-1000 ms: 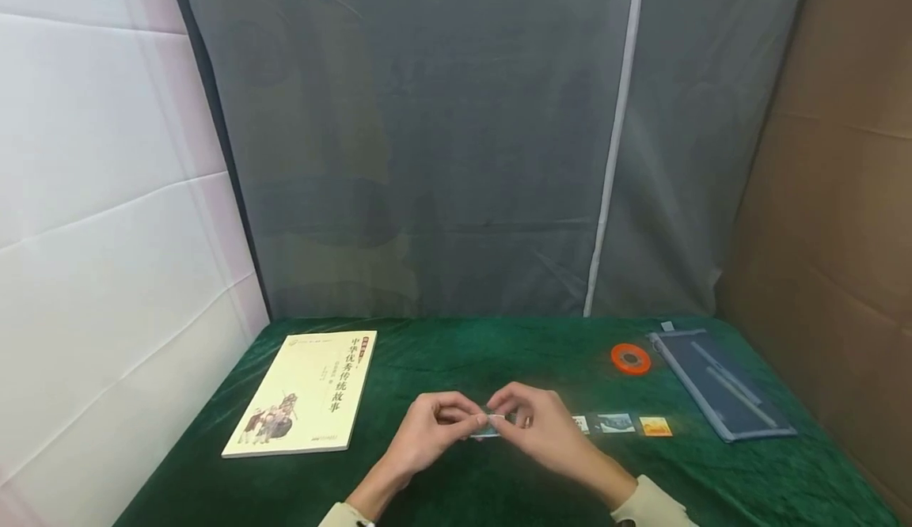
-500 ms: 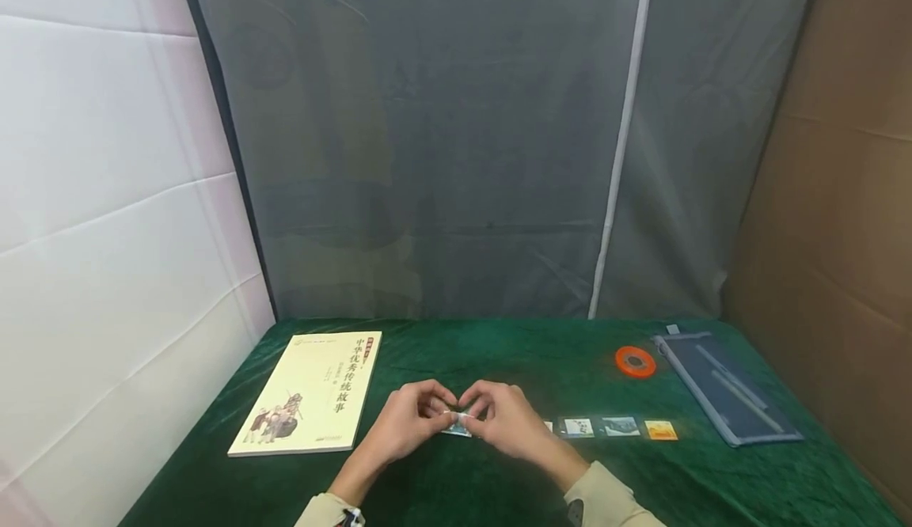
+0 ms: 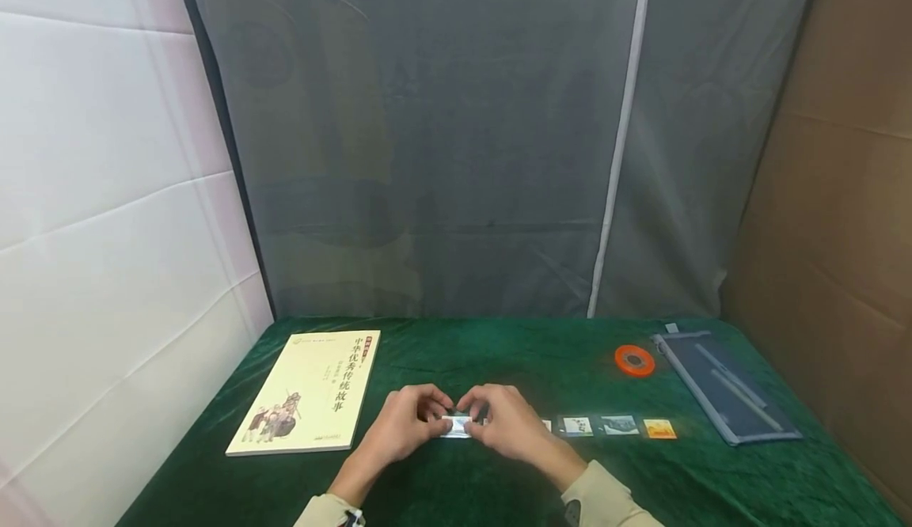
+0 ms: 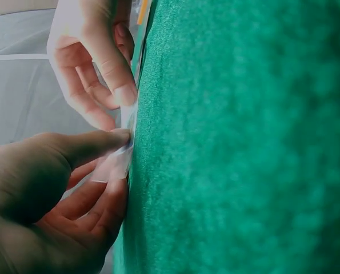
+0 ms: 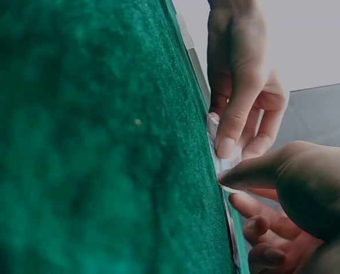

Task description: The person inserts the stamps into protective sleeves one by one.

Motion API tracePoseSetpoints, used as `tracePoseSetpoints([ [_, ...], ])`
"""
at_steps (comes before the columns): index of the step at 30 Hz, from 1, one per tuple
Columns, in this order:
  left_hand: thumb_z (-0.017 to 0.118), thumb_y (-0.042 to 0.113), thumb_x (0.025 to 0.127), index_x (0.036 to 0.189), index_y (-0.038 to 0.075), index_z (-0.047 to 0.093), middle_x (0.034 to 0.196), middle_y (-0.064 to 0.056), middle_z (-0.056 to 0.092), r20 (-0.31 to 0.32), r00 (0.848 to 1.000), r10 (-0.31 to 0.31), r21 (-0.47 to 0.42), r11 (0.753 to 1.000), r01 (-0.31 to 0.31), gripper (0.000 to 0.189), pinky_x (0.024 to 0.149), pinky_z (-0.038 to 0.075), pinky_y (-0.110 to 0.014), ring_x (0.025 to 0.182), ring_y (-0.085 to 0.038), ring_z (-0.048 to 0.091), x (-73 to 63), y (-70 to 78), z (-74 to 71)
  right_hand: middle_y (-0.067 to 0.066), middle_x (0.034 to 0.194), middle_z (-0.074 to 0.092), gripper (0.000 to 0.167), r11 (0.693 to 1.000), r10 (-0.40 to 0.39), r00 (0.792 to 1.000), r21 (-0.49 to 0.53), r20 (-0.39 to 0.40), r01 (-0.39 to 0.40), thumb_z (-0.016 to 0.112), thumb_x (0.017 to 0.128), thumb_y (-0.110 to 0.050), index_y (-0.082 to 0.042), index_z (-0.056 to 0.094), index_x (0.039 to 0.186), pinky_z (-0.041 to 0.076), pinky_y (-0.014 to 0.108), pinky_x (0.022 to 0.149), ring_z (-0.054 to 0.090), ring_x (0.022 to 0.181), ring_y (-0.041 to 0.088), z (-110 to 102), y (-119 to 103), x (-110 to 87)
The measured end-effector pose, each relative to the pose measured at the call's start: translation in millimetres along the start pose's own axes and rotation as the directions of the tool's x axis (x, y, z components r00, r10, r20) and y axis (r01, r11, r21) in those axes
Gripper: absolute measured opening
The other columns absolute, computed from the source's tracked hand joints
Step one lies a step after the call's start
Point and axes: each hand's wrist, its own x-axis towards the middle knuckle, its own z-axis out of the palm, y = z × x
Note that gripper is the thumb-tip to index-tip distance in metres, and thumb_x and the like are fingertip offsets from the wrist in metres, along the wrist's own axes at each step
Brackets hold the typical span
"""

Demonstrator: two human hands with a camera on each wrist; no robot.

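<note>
A small stamp-like picture (image 3: 457, 427) in a clear plastic sleeve (image 4: 108, 169) lies low over the green cloth, between both hands. My left hand (image 3: 406, 426) pinches the sleeve's left end, thumb on top and fingers behind. From the other side, my right hand (image 3: 507, 424) holds the right end between thumb and curled fingers. Both thumbs come close together over the sleeve in the right wrist view, where the clear plastic (image 5: 212, 128) shows at the cloth. To the right, a row of similar small pictures (image 3: 578, 426) lies flat, its near end partly hidden by my right hand.
A cream book (image 3: 306, 392) lies at the left. An orange round disc (image 3: 634, 361) sits at the right, beside a dark blue zip pouch (image 3: 727, 388). An orange picture (image 3: 659, 430) ends the row. Grey cloth (image 3: 442, 139) hangs behind the table.
Both hands have moved left with the sleeved picture, uncovering more of the row. Over the last half second the hands stay nearly still, and the picture's face shows whiter between the thumbs.
</note>
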Motion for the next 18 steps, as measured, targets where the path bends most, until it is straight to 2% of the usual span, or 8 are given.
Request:
tracePoseSetpoints([
  [5,0.089,0.012,0.089,0.106,0.014,0.081,0.096,0.003,0.076,-0.036,0.999,-0.001,0.056,0.998,0.003,0.020,0.066,0.051,-0.024,0.079,-0.010,0.063,-1.0,0.9,-0.3,-0.006,0.093,0.068,0.015,0.998,-0.019,1.000,-0.062,0.003,0.019,0.086,0.092,-0.018,-0.020,0.083,0.106,0.048,0.023,0.066,0.057,0.075,0.003,-1.8,-0.5,-3.0],
  [12,0.094,0.017,0.085,0.102,0.018,0.086,0.101,0.002,0.070,-0.090,0.996,-0.014,0.126,0.992,0.026,0.019,0.069,0.048,-0.024,0.084,-0.010,0.059,-5.1,4.0,-1.6,-0.008,0.095,0.067,0.014,0.994,-0.004,1.000,-0.109,0.009,0.005,0.087,0.092,-0.023,-0.023,0.085,0.106,0.047,0.023,0.071,0.057,0.084,0.005,-2.4,-1.1,-2.5],
  [15,0.094,0.016,0.084,0.103,0.018,0.086,0.103,0.001,0.072,-0.116,0.993,-0.003,0.121,0.992,0.017,0.021,0.071,0.050,-0.025,0.086,-0.011,0.060,-5.8,4.3,-1.4,-0.010,0.095,0.066,0.014,0.994,-0.010,1.000,-0.110,0.016,0.011,0.086,0.093,-0.025,-0.024,0.085,0.107,0.047,0.024,0.073,0.055,0.085,0.005,-3.4,-0.6,-1.9],
  [18,0.093,0.014,0.086,0.107,0.019,0.084,0.101,0.004,0.072,-0.171,0.985,0.011,0.112,0.994,0.009,0.023,0.074,0.051,-0.024,0.086,-0.010,0.061,-4.7,2.9,-0.9,-0.011,0.095,0.065,0.013,0.995,-0.039,0.999,-0.090,0.001,0.039,0.083,0.096,-0.026,-0.023,0.084,0.109,0.047,0.023,0.072,0.055,0.081,0.003,-9.6,1.4,-3.5],
])
